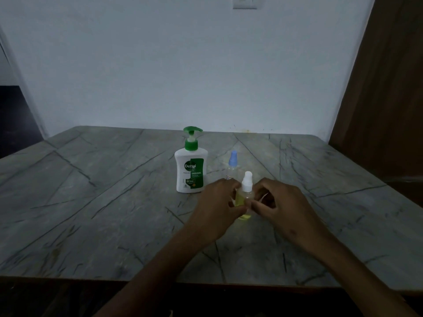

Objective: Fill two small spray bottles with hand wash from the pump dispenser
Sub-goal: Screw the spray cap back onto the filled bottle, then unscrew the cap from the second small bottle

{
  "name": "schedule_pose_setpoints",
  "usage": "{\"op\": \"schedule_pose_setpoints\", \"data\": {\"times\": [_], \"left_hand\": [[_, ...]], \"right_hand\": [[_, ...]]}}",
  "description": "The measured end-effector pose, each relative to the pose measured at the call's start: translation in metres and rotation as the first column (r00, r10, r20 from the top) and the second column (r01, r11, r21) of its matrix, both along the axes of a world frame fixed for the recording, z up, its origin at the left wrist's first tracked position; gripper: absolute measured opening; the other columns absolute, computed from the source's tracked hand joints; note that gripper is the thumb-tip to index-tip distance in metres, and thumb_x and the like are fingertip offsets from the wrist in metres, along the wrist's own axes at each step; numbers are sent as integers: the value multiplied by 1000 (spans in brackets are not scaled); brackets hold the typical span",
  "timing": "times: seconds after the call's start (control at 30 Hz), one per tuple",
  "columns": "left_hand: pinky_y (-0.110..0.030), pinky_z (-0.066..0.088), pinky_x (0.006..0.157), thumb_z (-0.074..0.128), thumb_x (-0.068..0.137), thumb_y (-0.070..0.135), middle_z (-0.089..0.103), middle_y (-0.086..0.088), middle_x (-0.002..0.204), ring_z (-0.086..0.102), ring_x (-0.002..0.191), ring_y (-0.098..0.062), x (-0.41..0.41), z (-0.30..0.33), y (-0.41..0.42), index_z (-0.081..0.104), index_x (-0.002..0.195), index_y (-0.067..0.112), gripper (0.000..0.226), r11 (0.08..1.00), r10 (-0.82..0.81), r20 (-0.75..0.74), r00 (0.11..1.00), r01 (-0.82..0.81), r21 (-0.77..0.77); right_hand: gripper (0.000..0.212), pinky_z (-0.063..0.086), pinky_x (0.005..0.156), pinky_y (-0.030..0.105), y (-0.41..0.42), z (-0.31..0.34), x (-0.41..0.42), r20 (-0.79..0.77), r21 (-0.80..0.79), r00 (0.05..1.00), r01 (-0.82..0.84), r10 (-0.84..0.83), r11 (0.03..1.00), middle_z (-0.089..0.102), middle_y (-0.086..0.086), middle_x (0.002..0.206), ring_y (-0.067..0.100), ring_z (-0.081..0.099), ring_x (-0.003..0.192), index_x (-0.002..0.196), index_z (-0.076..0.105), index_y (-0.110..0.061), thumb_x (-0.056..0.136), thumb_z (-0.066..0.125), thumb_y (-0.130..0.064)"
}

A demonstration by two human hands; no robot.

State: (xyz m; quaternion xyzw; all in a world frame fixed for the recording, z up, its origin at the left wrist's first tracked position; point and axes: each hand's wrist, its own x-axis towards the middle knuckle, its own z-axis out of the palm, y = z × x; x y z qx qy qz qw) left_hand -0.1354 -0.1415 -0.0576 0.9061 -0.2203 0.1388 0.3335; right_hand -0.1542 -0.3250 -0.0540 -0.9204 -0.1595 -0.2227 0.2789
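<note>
Pale blue-grey wall (183, 65) fills upper frame, matte, smooth; white switch plate (245, 2) at top centre edge. Brown wood-grain panel (389, 99) runs down the right side. Counter (91, 202) takes the lower half: grey stone-look slab, polished, crossed by dark vein lines, dark front edge at the bottom.

Pump dispenser (191, 169) upright at frame centre, white plastic, rounded shoulders, green-and-white label, green collar and green pump head with spout pointing right. Just right of it and slightly behind the hands, a clear spray bottle (233, 167), slim cylinder, pale blue domed cap, standing on the counter; its lower part is hidden by the left hand.

Front spray bottle (245, 197) sits centre-right, just below the blue-capped one, base on the counter, clear plastic with yellow-green liquid inside, white spray top on.

Left hand (217, 202) wraps the body of this bottle from the left, grip closed around it. Right hand (277, 202) comes in from the right, fingers curled, fingertips touching the bottle just under the white top, grip pinching it.
</note>
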Motion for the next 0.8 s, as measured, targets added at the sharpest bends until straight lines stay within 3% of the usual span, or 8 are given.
{"op": "schedule_pose_setpoints", "data": {"times": [0.2, 0.33, 0.53, 0.7, 0.8], "left_hand": [[-26, 44, 77, 75, 90, 15, 69, -4, 106, 60, 91, -15, 26, 2, -43, 65, 110, 13, 23, 998, 26, 31, 999, -28, 51], [-31, 48, 84, 68, 95, 9, 69, -14, 114, 65, 100, -26, 42, -1, -66, 63, 115, 5, 20, 995, 65, 85, 994, -72, 75], [-36, 53, 99, 69, 98, 10, 66, -17, 129, 64, 113, -27, 56, -3, -80, 59, 128, 4, 33, 992, 73, 75, 995, -81, 102], [-34, 51, 97, 69, 97, 11, 66, -16, 128, 63, 112, -25, 51, -1, -77, 60, 127, 5, 32, 992, 80, 62, 995, -86, 95], [-33, 51, 94, 66, 97, 7, 66, -14, 124, 64, 108, -24, 36, 5, -68, 59, 126, 6, 30, 993, 75, 89, 993, -83, 86]], "right_hand": [[23, 52, 72, 22, -29, -3, 32, -21, 19, 993, 112, -112, 993, 67, -8, 92, 4, 62, 78, 105, 67, -20, 88, 72, -33], [18, 51, 73, 26, -37, -3, 50, -22, 22, 989, 147, -147, 989, 67, -4, 92, 10, 62, 80, 103, 66, -18, 90, 71, -31], [26, 49, 77, 26, -36, -9, 65, -15, 62, 982, 188, -187, 980, 70, 4, 105, 14, 62, 87, 112, 65, -13, 92, 69, -29], [42, 47, 75, 24, -35, -12, 62, -56, 72, 975, 221, -217, 973, 68, 5, 112, 14, 63, 86, 125, 61, -13, 90, 71, -33], [54, 45, 71, 23, -33, -4, 53, 38, 104, 955, 288, -293, 952, 64, 6, 119, 11, 60, 80, 133, 54, -13, 87, 74, -34]]}}
